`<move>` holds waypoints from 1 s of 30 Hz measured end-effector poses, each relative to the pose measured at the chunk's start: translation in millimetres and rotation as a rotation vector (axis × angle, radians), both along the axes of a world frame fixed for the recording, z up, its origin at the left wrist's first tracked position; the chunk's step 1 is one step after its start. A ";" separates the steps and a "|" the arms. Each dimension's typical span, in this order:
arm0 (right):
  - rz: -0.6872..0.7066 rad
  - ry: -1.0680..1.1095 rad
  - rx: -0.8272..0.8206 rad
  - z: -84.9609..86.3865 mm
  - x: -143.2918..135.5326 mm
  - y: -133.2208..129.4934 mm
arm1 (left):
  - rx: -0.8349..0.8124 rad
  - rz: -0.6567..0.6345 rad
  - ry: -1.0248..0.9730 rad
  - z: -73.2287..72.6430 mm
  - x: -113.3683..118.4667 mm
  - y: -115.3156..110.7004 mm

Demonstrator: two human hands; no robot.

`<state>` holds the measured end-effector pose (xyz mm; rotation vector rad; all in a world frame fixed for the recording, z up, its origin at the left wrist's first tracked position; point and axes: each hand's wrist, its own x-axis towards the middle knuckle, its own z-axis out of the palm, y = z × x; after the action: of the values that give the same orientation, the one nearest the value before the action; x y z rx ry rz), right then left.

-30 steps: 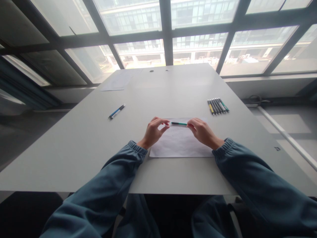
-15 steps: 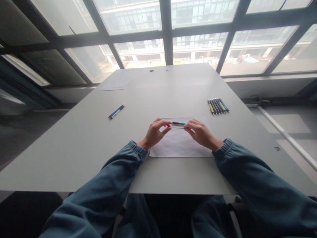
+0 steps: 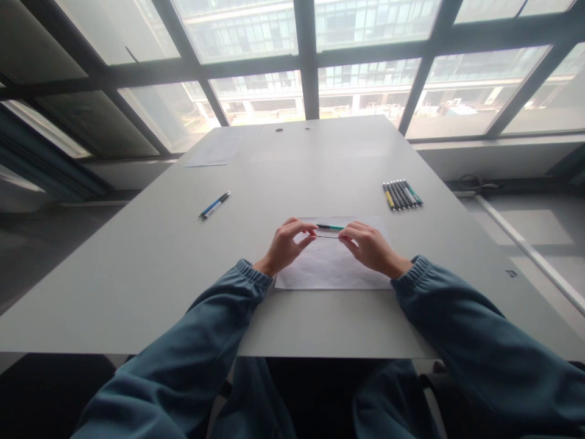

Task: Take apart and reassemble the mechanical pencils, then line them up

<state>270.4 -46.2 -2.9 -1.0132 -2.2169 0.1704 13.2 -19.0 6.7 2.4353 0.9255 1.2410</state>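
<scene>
Over a white paper sheet [image 3: 336,265], my left hand [image 3: 286,244] and my right hand [image 3: 368,244] face each other. Between their fingertips stretches a thin dark rod [image 3: 328,237], its left end in my left hand's pinch and its right end in my right hand's. Just beyond the rod is a black and green pen [image 3: 329,227], whose ends come close to the fingers of both hands; whether they touch it I cannot tell.
Two pens, one blue [image 3: 214,205], lie side by side at the left. A row of several pens [image 3: 403,195] lies at the right. More paper [image 3: 212,151] rests at the table's [image 3: 137,292] far left, near the windows.
</scene>
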 end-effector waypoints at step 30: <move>-0.207 0.184 0.024 1.7 -0.1 1.1 | -0.138 0.273 0.192 -23.0 -18.4 26.1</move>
<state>270.3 -45.1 -1.1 -1.1580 -1.9319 0.1377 -5.2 7.1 -16.3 2.4086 1.3879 0.9932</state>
